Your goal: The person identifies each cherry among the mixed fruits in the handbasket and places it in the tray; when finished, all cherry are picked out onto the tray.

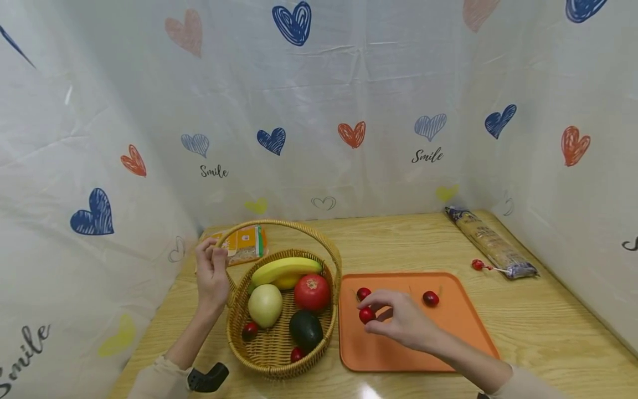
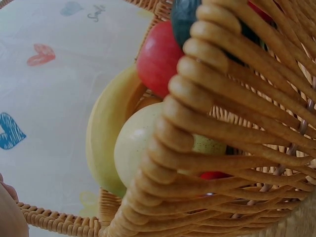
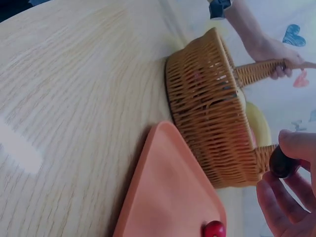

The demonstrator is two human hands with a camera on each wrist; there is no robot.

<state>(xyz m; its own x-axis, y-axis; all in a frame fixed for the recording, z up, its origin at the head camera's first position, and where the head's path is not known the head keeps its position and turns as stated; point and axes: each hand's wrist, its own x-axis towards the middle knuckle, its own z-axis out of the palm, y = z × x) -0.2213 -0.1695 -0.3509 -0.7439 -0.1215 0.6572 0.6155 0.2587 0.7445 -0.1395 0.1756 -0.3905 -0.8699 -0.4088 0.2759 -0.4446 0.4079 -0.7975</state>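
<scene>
My left hand (image 1: 213,280) grips the handle (image 1: 279,223) of a wicker basket (image 1: 279,372) at its left side. Inside the basket lie bananas (image 1: 286,270), a pale green round fruit (image 1: 265,306), a pomegranate (image 1: 312,292), a dark green avocado (image 1: 305,331) and two cherries, one (image 1: 250,331) at the left and one (image 1: 297,354) near the front. Over the orange tray (image 1: 418,360), my right hand (image 1: 406,324) pinches a dark red cherry (image 1: 366,315) between thumb and fingers. Two other cherries lie on the tray, one (image 1: 364,293) just behind it and one (image 1: 431,298) further right.
An orange food packet (image 1: 246,244) lies behind the basket at the left. At the back right are a long clear-and-blue packet (image 1: 490,241) and a red lollipop (image 1: 478,265) on a white stick. White sheets with hearts enclose the wooden table (image 1: 389,238).
</scene>
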